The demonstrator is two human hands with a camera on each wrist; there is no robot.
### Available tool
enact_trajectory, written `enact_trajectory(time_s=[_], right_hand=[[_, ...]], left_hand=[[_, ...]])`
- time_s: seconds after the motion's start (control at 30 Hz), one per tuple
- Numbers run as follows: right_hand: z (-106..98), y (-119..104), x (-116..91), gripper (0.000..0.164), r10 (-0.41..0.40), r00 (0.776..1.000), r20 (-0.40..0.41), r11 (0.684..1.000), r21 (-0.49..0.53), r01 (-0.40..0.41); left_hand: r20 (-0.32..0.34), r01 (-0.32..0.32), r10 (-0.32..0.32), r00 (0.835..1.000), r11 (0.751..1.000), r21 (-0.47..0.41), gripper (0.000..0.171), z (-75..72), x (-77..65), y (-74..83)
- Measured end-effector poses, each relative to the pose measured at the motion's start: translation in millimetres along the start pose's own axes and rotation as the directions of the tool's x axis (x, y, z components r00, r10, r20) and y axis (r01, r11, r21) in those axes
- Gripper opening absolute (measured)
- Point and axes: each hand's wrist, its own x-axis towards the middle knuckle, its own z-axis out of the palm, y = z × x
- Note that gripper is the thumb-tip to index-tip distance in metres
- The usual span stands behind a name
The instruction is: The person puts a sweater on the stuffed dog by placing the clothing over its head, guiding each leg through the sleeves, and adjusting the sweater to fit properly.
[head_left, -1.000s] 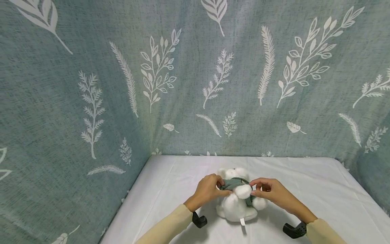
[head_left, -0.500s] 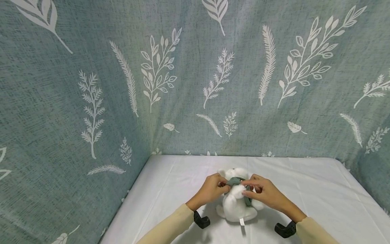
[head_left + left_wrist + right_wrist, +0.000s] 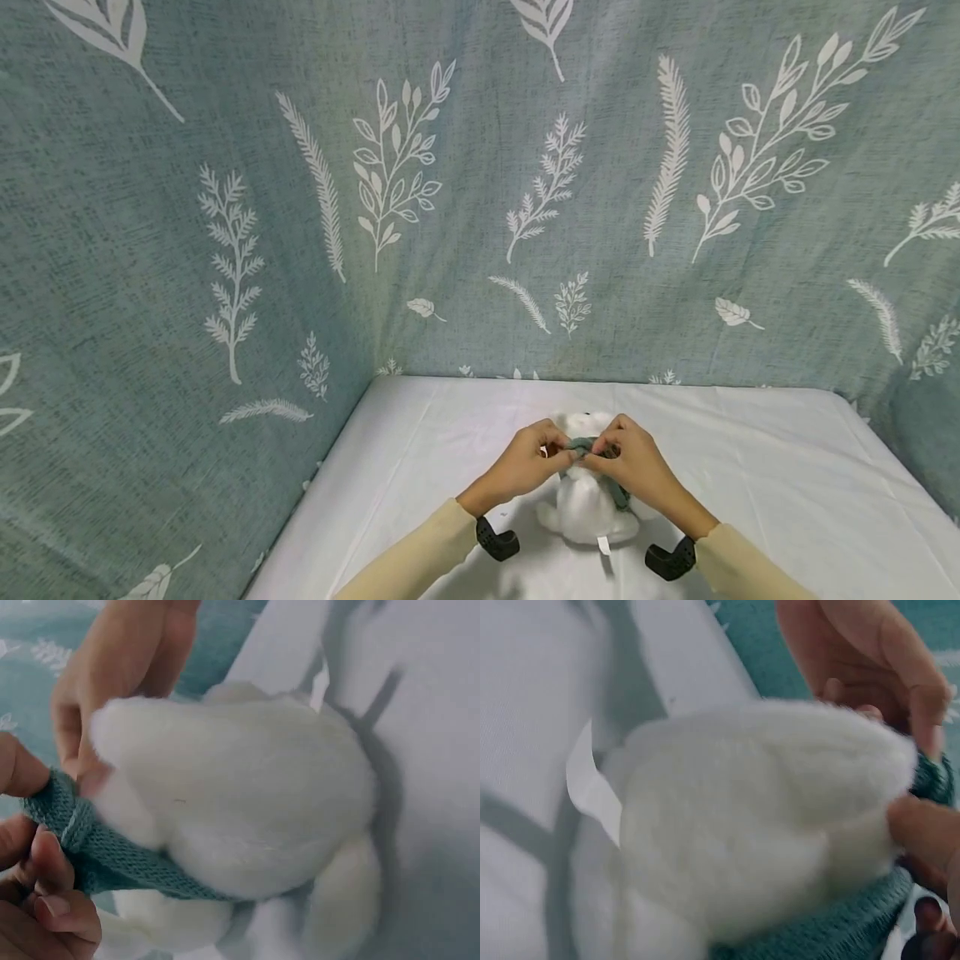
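Note:
A white plush teddy bear (image 3: 588, 504) sits on the white-covered table with its back toward me. Around its upper body is a green knitted garment (image 3: 582, 444), which runs down the bear's right-hand side in the head view. My left hand (image 3: 527, 457) pinches the knit behind the neck between thumb and fingers. Close beside it my right hand (image 3: 633, 461) pinches the knit from the other side. The left wrist view shows a ribbed edge of the garment (image 3: 71, 814) bunched at the left fingertips. The bear's face is turned away and hidden.
From the bear's lower back a small white tag (image 3: 604, 546) hangs down. The table's white cloth (image 3: 420, 467) reaches back to a green leaf-patterned curtain (image 3: 480, 208), which also closes off the left side. Black wrist-worn devices (image 3: 498, 540) sit below both hands.
Both hands have come together behind the bear's neck, the right hand moving left and the left hand slightly right. The garment, stretched wide before, is now gathered between them.

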Motion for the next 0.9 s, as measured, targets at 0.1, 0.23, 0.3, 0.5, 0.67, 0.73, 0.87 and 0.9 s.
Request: enact_trajectory(time_s=[0.1, 0.23, 0.3, 0.5, 0.67, 0.73, 0.87, 0.9], right_hand=[[4.0, 0.4, 1.8, 0.025, 0.026, 0.999, -0.029, 1.0, -0.017, -0.027], [4.2, 1.8, 1.7, 0.025, 0.035, 0.997, -0.062, 0.999, -0.011, -0.036], [3.0, 3.5, 2.0, 0.021, 0.03, 0.998, -0.059, 0.999, 0.03, -0.028], [-4.5, 9.2, 3.7, 0.031, -0.005, 0.993, 0.12, 0.98, 0.198, -0.019], [-8.5, 9.5, 7.9, 0.028, 0.017, 0.977, 0.214, 0.965, 0.253, -0.072], [-7.9, 8.9, 9.4, 0.025, 0.042, 0.977, 0.211, 0.967, 0.238, -0.093], [-4.0, 8.3, 10.0, 0.018, 0.085, 0.979, 0.187, 0.972, 0.199, -0.122], [-2.9, 8.1, 9.7, 0.017, 0.09, 0.98, 0.179, 0.973, 0.193, -0.125]], left_hand=[[0.061, -0.068, 0.063, 0.996, 0.994, 0.091, 0.01, 0.5, 0.7, 3.8], [0.095, -0.089, 0.075, 0.993, 0.984, 0.156, 0.018, -2.1, 1.5, 7.0], [0.075, -0.071, 0.059, 0.995, 0.983, 0.167, 0.023, -4.8, 0.9, 7.2], [-0.017, -0.037, 0.041, 0.999, 0.981, 0.189, 0.014, -6.4, -1.0, 1.4], [-0.091, 0.035, -0.014, 0.996, 0.973, 0.226, 0.003, -7.2, -0.4, -3.2], [-0.099, 0.046, -0.021, 0.995, 0.966, 0.254, 0.005, -7.8, 0.3, -5.7], [-0.079, 0.04, -0.02, 0.997, 0.961, 0.272, 0.009, -9.3, 0.5, -9.6], [-0.073, 0.042, -0.024, 0.997, 0.965, 0.26, 0.011, -9.6, 0.5, -10.2]])
